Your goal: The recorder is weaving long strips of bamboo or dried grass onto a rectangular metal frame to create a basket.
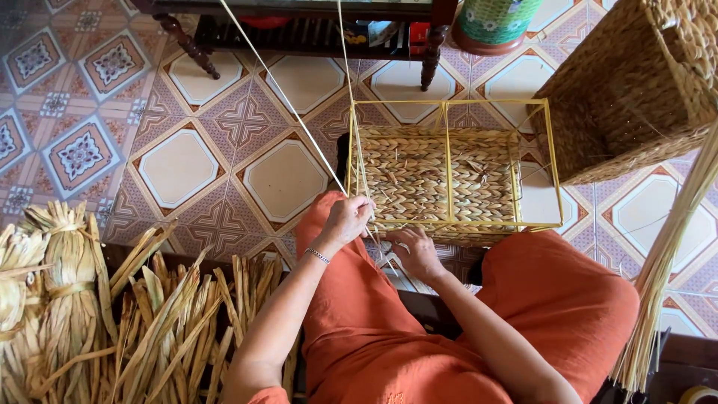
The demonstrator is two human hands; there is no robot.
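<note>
Maybe small pkgs, yellow (357, 34) and red (419, 36), on shelf under dark table, blurry

Bare tiled floor (224, 164) is lying open to the left of the yellow wire frame (449, 161). A finished woven basket (636, 90) is crowding the frame's right side, dried reed bundles (90, 314) are blocking the near left, and a dark wooden table (299, 22) is closing off the far edge.

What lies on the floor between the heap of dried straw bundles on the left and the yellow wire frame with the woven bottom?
In the head view, the person's orange-clad knee and left hand lie between the dried straw bundles and the yellow wire frame, with patterned floor tiles farther back.
</note>
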